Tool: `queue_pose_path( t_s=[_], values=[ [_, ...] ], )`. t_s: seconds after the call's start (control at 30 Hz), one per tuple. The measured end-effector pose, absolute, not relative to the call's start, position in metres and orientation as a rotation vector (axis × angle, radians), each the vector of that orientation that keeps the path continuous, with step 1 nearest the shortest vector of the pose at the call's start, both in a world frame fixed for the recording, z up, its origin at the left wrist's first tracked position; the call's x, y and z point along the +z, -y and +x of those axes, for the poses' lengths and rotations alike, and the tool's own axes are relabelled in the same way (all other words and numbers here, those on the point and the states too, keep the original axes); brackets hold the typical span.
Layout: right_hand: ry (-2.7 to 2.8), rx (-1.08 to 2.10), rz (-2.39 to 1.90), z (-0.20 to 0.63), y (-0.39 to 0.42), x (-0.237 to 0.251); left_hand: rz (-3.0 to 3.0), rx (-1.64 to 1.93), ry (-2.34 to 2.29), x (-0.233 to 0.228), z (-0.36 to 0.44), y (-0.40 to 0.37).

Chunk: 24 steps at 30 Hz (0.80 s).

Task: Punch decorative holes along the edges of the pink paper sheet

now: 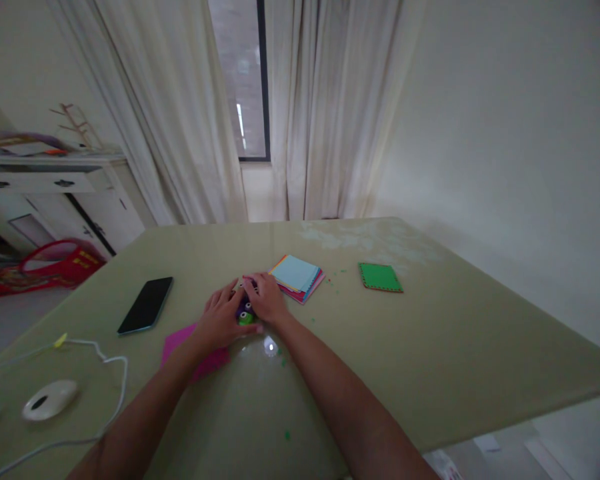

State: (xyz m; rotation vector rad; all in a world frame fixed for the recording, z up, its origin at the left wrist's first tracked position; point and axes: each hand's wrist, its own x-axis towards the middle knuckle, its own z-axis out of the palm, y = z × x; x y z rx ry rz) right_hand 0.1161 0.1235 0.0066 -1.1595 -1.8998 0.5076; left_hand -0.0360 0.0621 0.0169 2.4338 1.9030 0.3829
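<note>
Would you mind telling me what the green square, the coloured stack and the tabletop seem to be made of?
The green square looks like matte foam or thick paper, with a darker patterned edge; which of the two is unclear. The coloured stack seems to be thin matte paper sheets, their edges fanned in several colours. The tabletop looks glossy, perhaps glass or lacquer, since it mirrors a light.
</note>
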Motion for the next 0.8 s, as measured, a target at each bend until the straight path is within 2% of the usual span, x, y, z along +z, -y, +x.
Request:
queue_pose_path(
  t_s=[0.17, 0.3, 0.4, 0.57, 0.8],
  values=[
    [1.806, 0.528, -1.131, 0.123, -0.125, 0.004, 2.395, 0.560, -1.976, 0.008, -0.064, -0.010],
    [1.719, 0.545, -1.107, 0.122, -0.126, 0.004, 2.130, 0.352, -2.252, -0.017, -0.096, 0.041],
    [1.672, 0.560, -1.071, 0.126, -0.123, 0.010, 2.263, 0.303, -2.171, -0.031, -0.105, 0.073],
    [1.716, 0.575, -0.931, 0.169, -0.107, 0.028, 2.507, 0.494, -2.061, -0.043, -0.094, 0.120],
    [1.795, 0.736, -0.980, 0.261, -0.067, 0.019, 2.874, 0.518, -1.711, -0.031, -0.046, 0.156]
  ],
)
